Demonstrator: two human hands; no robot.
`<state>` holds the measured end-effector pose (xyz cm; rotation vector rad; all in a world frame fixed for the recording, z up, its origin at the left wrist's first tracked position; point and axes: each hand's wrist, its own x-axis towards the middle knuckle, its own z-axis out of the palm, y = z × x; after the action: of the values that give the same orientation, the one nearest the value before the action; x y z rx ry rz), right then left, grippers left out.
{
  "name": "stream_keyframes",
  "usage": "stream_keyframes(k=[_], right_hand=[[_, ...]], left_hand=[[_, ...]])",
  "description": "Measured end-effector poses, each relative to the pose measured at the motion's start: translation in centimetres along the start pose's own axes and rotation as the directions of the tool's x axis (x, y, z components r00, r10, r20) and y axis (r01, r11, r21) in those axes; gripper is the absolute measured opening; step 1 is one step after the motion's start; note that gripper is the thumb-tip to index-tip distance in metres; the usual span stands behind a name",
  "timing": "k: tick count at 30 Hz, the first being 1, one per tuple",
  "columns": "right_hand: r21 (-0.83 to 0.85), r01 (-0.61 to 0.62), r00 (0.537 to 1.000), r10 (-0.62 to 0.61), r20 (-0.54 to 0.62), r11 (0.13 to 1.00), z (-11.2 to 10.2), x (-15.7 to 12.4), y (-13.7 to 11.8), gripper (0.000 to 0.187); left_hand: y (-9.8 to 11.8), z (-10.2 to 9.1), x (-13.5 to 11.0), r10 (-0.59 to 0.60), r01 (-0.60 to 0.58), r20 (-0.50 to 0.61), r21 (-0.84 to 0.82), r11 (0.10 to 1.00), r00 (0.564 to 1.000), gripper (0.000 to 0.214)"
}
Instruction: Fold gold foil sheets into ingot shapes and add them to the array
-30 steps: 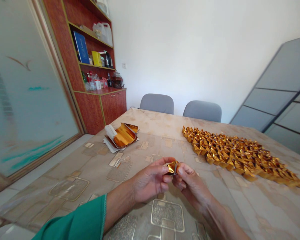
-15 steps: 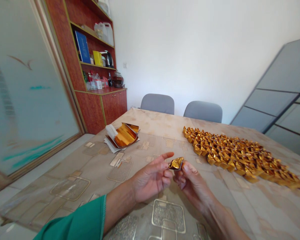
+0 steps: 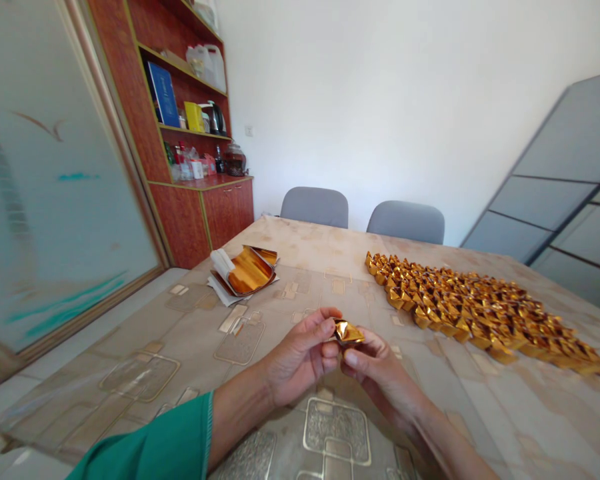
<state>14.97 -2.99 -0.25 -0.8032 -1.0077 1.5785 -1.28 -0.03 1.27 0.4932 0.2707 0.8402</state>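
Observation:
Between my hands is a small folded piece of gold foil [image 3: 349,332], pinched at its left end by the fingers of my left hand [image 3: 300,357] and at its right end by my right hand [image 3: 381,375]. Its shiny peaks catch the light, and my fingertips hide part of it. To the right lies a large spread of similar gold foil folds [image 3: 475,310], packed closely together. Neither hand touches that spread. Farther left, a stack of gold foil sheets and white paper [image 3: 243,273] rests on the patterned table cover [image 3: 260,293].
Two grey chairs [image 3: 314,207] stand behind the table's far edge. A red-brown wooden cabinet [image 3: 193,133] with cluttered shelves stands at the back left, next to a frosted glass door [image 3: 55,200]. A grey panel [image 3: 555,173] leans at the right. My green sleeve [image 3: 150,443] shows at the bottom.
The foil piece has dropped slightly and turned. My left fingers have curled in from their raised, spread position to close on its left end, and my right fingers have shifted along it.

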Motion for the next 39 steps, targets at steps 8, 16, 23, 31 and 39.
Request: stream_keyframes(k=[8,16,23,31,39], right_hand=[[0.372,-0.324,0.944,0.27,0.191,0.87,-0.5,-0.3,-1.0,0.033],[0.414,-0.162,0.986,0.164,0.031,0.896,-0.2,-0.1,0.4,0.017],[0.356,-0.207,0.978,0.179,0.112,0.911,-0.1,-0.1,0.6,0.021],[0.399,-0.291,0.956,0.253,0.146,0.87,-0.2,-0.5,0.4,0.027],[0.439,-0.173,0.982,0.188,0.011,0.882,-0.3,0.1,0.7,0.018]], left_hand=[[0.9,0.3,-0.3,-0.136,0.128,0.061,0.119,0.985,0.989,0.03],[0.1,0.0,-0.2,-0.035,0.041,-0.05,0.125,0.991,0.998,0.042],[-0.5,0.1,-0.3,0.119,-0.086,-0.117,0.258,0.962,0.986,0.043],[-0.3,0.0,-0.3,-0.025,0.043,-0.082,0.227,0.973,0.996,0.038],[0.2,0.1,-0.5,-0.16,0.171,-0.094,0.132,0.976,0.983,0.034]])
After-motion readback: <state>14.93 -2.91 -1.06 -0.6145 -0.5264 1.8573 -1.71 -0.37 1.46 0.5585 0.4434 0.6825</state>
